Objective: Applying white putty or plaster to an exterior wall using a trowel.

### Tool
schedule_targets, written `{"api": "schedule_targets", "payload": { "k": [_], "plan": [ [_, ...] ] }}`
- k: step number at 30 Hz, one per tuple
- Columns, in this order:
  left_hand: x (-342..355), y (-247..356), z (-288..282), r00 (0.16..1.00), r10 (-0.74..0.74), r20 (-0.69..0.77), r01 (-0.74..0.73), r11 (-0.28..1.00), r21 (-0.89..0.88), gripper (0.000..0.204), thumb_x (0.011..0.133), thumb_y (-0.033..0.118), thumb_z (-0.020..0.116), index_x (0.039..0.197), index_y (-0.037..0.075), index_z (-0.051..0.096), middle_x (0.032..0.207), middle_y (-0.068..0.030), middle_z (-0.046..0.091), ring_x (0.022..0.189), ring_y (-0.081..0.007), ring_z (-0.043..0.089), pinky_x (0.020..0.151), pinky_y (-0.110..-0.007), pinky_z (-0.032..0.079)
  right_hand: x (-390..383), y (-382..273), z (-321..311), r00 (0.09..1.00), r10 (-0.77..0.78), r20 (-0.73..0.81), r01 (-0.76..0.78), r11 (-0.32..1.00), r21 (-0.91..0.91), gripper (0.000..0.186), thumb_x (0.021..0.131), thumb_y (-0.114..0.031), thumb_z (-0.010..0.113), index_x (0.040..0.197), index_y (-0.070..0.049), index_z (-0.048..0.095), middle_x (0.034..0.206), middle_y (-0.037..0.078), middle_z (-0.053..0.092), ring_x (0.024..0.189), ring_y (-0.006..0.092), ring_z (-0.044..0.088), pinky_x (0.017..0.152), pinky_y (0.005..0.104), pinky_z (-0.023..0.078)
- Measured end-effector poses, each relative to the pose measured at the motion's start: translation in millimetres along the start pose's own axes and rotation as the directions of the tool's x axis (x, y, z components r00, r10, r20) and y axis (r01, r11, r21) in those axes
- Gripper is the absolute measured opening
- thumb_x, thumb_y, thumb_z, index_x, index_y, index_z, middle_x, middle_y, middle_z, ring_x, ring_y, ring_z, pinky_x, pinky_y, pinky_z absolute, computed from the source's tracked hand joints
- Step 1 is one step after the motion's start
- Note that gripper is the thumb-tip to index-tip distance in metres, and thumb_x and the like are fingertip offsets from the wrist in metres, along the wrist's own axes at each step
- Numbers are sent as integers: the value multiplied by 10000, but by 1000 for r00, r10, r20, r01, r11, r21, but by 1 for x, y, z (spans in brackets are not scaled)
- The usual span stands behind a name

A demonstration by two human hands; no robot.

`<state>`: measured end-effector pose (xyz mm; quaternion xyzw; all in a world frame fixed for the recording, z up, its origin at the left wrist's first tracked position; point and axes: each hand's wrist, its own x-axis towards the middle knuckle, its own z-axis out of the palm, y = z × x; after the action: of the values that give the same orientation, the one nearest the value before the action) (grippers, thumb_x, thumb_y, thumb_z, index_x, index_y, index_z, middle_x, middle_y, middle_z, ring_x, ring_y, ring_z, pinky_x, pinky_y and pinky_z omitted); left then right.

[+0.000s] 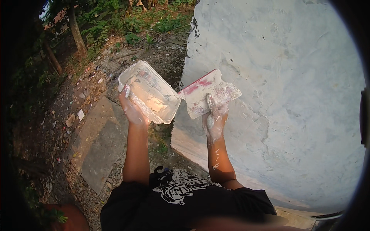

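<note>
The likely light tub (151, 91) is rim-gripped by the curled left hand (134, 109); the stiff-looking plate (202, 91) is pinched near-edge by the right hand (216, 120).

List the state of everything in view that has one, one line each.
Plastic tub: uncovered, opening toward the camera, smeared with white.
Flat scraper: off the wall's surface or touching it, cannot tell; crusted with white, reddish patches showing.
Left hand: closed on the tub's side, white-smeared.
Right hand: gripping the scraper, white-smeared.
Wall: coated unevenly in pale grey-white.
Ground slab: flat, partly shadowed.
</note>
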<state>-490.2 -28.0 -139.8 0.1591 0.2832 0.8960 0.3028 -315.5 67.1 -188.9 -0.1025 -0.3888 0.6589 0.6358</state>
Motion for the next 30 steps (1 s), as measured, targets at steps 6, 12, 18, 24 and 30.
{"api": "schedule_targets", "payload": {
  "k": [6, 12, 18, 24, 30],
  "plan": [
    [0, 3, -1, 992, -126, 11, 126, 984, -125, 672, 922, 518, 410, 1426, 73, 413, 1456, -147, 406, 1285, -357, 437, 1043, -510, 392, -12, -2, 5, 998, -54, -23, 53, 997, -49, 399, 900, 20, 645, 1266, 55, 489, 1202, 124, 614, 1076, 177, 606, 939, 324, 481],
    [7, -2, -8, 991, -107, 82, 121, 975, -186, 655, 928, 520, 395, 1401, 69, 440, 1412, -143, 444, 1244, -349, 460, 1025, -507, 399, -24, -18, 20, 996, -77, -38, 70, 986, -153, 419, 912, -7, 630, 1294, 28, 462, 1226, 132, 592, 1118, 210, 588, 996, 366, 459],
    [2, -1, -6, 979, -113, 167, 146, 969, -198, 647, 930, 513, 398, 1404, 74, 436, 1401, -134, 451, 1246, -339, 454, 1028, -500, 393, -26, -15, 17, 983, -172, -61, 148, 948, -282, 330, 914, -96, 672, 1184, 62, 567, 1116, 119, 654, 996, 156, 614, 868, 307, 480],
    [1, -6, -2, 978, -84, 190, 119, 976, -180, 657, 918, 487, 421, 1415, 58, 409, 1405, -150, 443, 1256, -344, 448, 1033, -495, 385, -33, -8, 10, 988, -139, -67, 107, 930, -352, 357, 920, -28, 639, 1247, 29, 504, 1157, 117, 624, 1052, 175, 602, 930, 323, 472],
    [-1, -5, 7, 984, -74, 160, 98, 984, -148, 652, 910, 464, 442, 1408, 45, 409, 1402, -162, 444, 1251, -345, 456, 1032, -496, 384, -41, -5, 14, 957, -268, 111, 281, 761, -585, 215, 910, -31, 655, 1107, 47, 618, 963, 89, 683, 862, 132, 625, 779, 283, 491]
  ]
}}
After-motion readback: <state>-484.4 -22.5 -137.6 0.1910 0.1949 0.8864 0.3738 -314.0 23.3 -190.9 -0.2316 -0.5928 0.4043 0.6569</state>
